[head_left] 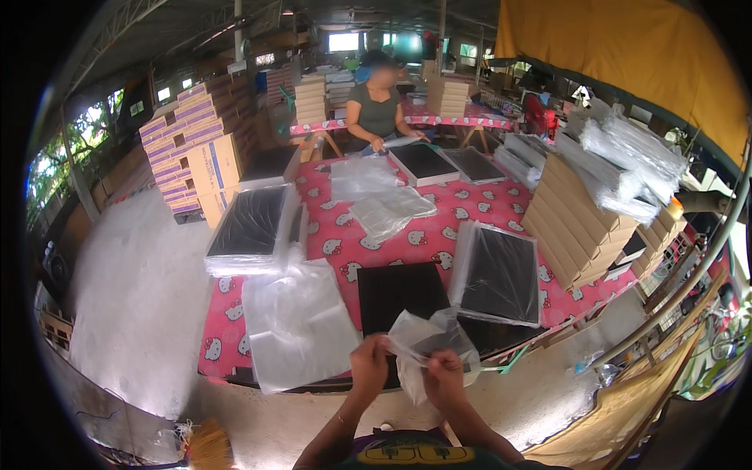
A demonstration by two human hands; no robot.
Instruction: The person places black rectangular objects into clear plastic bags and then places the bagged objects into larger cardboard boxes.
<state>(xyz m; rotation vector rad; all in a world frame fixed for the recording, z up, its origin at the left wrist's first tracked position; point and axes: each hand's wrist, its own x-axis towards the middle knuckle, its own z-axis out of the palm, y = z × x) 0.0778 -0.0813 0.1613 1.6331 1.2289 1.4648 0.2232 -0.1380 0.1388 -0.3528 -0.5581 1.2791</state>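
Open-sided shed, metal roof trusses (125, 23) overhead. Grey concrete floor (133, 298), worn, pale patch at left. Long work table under pink patterned cloth (470, 207), second trestle table (462, 121) behind. Stacked cardboard cartons (200, 145) at left, tan flat boxes (580, 227) piled at right. Yellow tarpaulin (627, 55) hung upper right. Daylight through open left side, greenery (55, 164) beyond; bright windows (345, 41) at far end. Straw broom (207, 446) on floor, near edge.

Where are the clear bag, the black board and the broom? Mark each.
clear bag (427, 337): head view, its crumpled middle between both hands.
black board (399, 294): head view, its bare centre.
broom (207, 446): head view, its bristles.
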